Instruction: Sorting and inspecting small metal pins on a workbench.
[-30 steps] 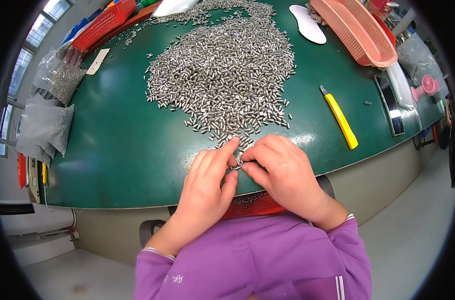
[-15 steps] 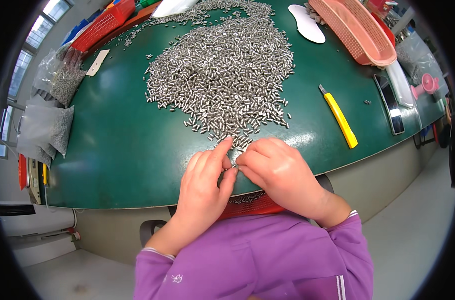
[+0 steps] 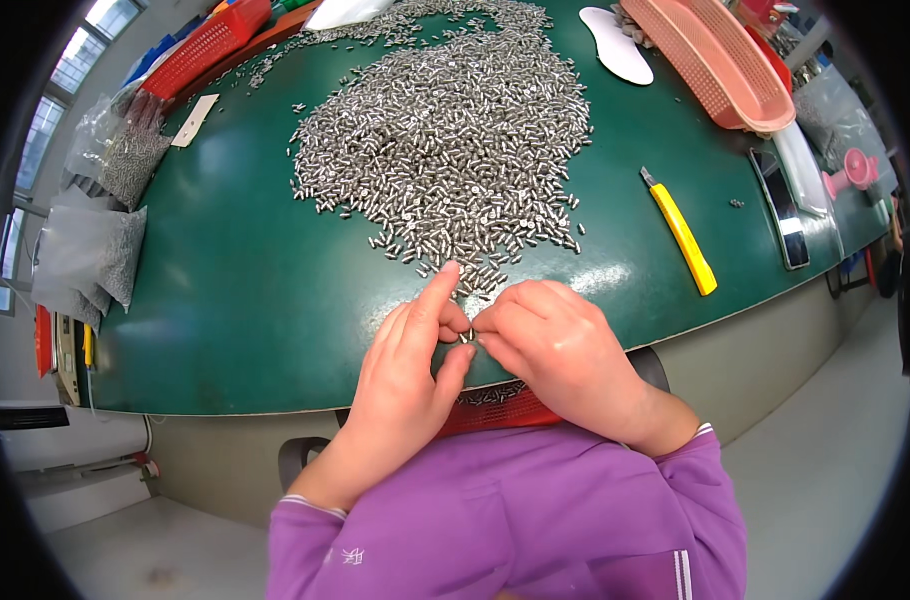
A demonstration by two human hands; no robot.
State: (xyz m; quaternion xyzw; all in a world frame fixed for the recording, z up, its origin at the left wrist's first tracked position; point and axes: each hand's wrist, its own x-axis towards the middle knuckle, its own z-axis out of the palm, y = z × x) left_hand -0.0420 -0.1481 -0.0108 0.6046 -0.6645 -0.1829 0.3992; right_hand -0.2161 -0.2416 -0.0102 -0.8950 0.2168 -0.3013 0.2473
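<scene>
A large heap of small, shiny metal pins (image 3: 445, 140), short and cylindrical with tapered ends, spreads over the green table (image 3: 235, 300) and narrows toward me. At its near tip my left hand (image 3: 410, 345) has the index finger stretched out toward the pins, with the thumb apart from the fingers. My right hand (image 3: 550, 335) is closed in a pinch at a small metal pin (image 3: 472, 335). Another pin or two show in the gap between both hands, just above the table edge. Under my wrists, a red basket (image 3: 505, 410) with metal pins in it sits at my lap, partly hidden.
A yellow utility knife (image 3: 683, 235) lies to the right, with a phone (image 3: 779, 210) beyond it. Farther back are a pink basket (image 3: 715, 65) and a white insole-shaped piece (image 3: 615, 45). Clear bags of metal parts (image 3: 95, 250) and a red basket (image 3: 207, 48) stand left.
My left index finger has lifted slightly and its thumb has opened away from the fingers. The pins between the hands now show more plainly. My right hand stays nearly in place.
</scene>
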